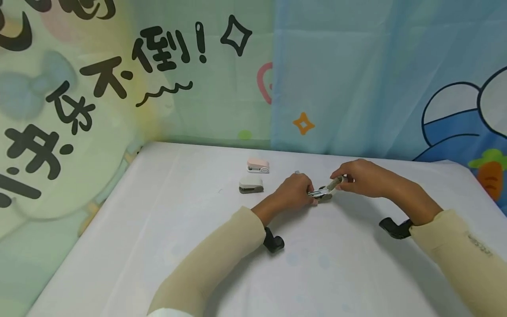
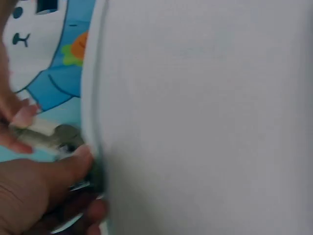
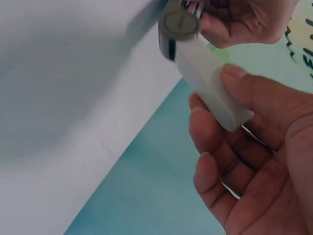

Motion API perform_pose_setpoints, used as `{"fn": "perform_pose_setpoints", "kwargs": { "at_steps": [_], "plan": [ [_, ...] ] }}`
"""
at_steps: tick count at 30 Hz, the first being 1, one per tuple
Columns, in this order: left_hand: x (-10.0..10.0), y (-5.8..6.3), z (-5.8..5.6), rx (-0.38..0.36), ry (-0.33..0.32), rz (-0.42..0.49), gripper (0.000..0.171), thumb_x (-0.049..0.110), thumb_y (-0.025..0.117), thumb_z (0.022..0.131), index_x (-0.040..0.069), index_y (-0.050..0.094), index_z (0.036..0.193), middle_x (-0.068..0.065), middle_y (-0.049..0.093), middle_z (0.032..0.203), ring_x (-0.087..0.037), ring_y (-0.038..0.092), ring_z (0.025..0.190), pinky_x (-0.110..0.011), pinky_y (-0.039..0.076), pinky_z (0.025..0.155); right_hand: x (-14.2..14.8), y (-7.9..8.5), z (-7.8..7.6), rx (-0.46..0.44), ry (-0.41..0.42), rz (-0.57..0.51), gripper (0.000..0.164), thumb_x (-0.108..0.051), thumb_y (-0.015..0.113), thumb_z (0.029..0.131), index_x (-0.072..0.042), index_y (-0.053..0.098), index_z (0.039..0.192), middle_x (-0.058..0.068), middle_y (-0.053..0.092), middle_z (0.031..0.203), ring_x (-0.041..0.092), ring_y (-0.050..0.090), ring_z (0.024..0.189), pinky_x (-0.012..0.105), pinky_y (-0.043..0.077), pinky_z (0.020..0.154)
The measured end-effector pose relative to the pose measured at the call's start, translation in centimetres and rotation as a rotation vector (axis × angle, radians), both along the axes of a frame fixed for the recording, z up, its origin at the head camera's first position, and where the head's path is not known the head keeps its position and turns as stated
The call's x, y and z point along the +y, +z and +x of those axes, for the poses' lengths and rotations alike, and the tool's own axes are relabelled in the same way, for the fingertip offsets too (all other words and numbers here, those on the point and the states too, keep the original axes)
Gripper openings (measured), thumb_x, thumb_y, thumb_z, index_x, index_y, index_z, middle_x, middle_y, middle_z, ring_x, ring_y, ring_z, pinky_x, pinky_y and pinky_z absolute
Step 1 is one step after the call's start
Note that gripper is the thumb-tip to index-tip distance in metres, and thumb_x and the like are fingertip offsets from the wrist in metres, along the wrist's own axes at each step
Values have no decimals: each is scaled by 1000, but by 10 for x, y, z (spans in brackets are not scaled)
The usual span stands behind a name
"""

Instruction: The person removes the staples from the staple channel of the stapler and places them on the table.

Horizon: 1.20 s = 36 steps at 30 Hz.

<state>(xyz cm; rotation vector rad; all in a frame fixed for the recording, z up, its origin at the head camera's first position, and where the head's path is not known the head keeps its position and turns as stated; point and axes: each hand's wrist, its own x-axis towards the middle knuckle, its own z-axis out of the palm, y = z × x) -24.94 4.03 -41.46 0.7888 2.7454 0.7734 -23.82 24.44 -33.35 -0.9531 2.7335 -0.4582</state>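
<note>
A third stapler (image 1: 325, 197), off-white and grey-green with a metal rail, is opened wide at its round hinge (image 3: 182, 23). My left hand (image 1: 295, 191) grips its rail end, and the fingers wrap over most of that part. With thumb and fingers my right hand (image 1: 362, 178) pinches the raised white cover (image 3: 205, 83), angled up and to the right in the head view. The left wrist view has the left thumb (image 2: 80, 159) pressed near the hinge. To the left of my hands stand a white stapler (image 1: 251, 184) with a dark base and, behind it, a pink stapler (image 1: 258, 165).
A white cloth covers the table (image 1: 158, 246). Printed curtains (image 1: 336, 79) hang right behind its back edge and along the left side. Black wrist mounts (image 1: 274, 240) stick out below both forearms.
</note>
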Motion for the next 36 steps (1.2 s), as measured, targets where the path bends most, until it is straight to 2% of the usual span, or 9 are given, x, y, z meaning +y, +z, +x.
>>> {"fn": "perform_pose_setpoints", "kwargs": {
  "at_steps": [3, 7, 12, 14, 18, 21, 27, 34, 36],
  "plan": [
    [13, -5, -5, 56, 86, -3, 16, 29, 83, 80, 17, 76, 87, 13, 61, 78, -4, 51, 66, -19, 40, 55, 4, 1, -5, 20, -40, 0, 28, -5, 71, 86, 5, 68, 113, 0, 66, 89, 11, 54, 66, 31, 44, 55],
    [28, -5, -10, 48, 180, -24, 17, 32, 82, 80, 20, 77, 91, 14, 63, 78, -4, 52, 64, -21, 42, 53, 9, 2, -12, 24, -77, 11, 30, -4, 70, 88, 6, 66, 115, 2, 64, 87, 12, 54, 65, 33, 44, 55],
    [42, -1, -15, 53, 239, -60, 16, 35, 81, 80, 23, 77, 89, 14, 66, 78, -4, 53, 64, -27, 48, 70, 18, 5, -20, -10, -127, 21, 33, -5, 66, 90, 8, 62, 120, 3, 64, 86, 15, 53, 64, 34, 43, 55],
    [47, 1, -16, 51, 248, -62, 15, 35, 80, 81, 23, 77, 89, 14, 65, 77, -4, 53, 64, -27, 48, 69, 23, 6, -22, -21, -144, 22, 34, -6, 66, 91, 8, 61, 121, 3, 64, 84, 16, 52, 63, 35, 42, 54],
    [56, 0, -16, 54, 233, -80, 13, 32, 79, 83, 22, 77, 91, 15, 63, 74, -4, 51, 64, -24, 43, 57, 35, 3, -25, -23, -179, 20, 33, -8, 68, 90, 8, 64, 119, 13, 66, 93, 17, 56, 67, 35, 44, 56],
    [64, -2, -15, 74, 223, -114, 11, 32, 77, 85, 23, 78, 92, 15, 64, 75, -3, 52, 67, -25, 42, 62, 48, -4, -27, -40, -209, 4, 32, -8, 69, 90, 7, 65, 117, 17, 66, 100, 18, 59, 71, 35, 46, 58],
    [75, 1, -13, 105, 212, -178, 15, 34, 74, 87, 24, 78, 99, 13, 67, 86, -6, 57, 78, -27, 42, 70, 65, -14, -31, -76, -243, -23, 32, -8, 69, 90, 7, 65, 117, 14, 67, 96, 19, 60, 73, 36, 46, 58],
    [77, 4, -16, 106, 201, -196, 18, 34, 73, 88, 24, 77, 102, 10, 64, 88, -9, 57, 81, -27, 45, 67, 69, -20, -36, -204, -284, -12, 33, -6, 62, 92, 10, 61, 121, 13, 69, 91, 21, 63, 79, 38, 48, 65],
    [78, 3, -17, 97, 204, -186, 17, 34, 72, 89, 24, 77, 102, 9, 63, 88, -9, 55, 81, -27, 45, 67, 69, -20, -37, -200, -282, 9, 33, -7, 62, 92, 10, 62, 121, 16, 69, 95, 23, 62, 81, 39, 48, 67]
  ]
}}
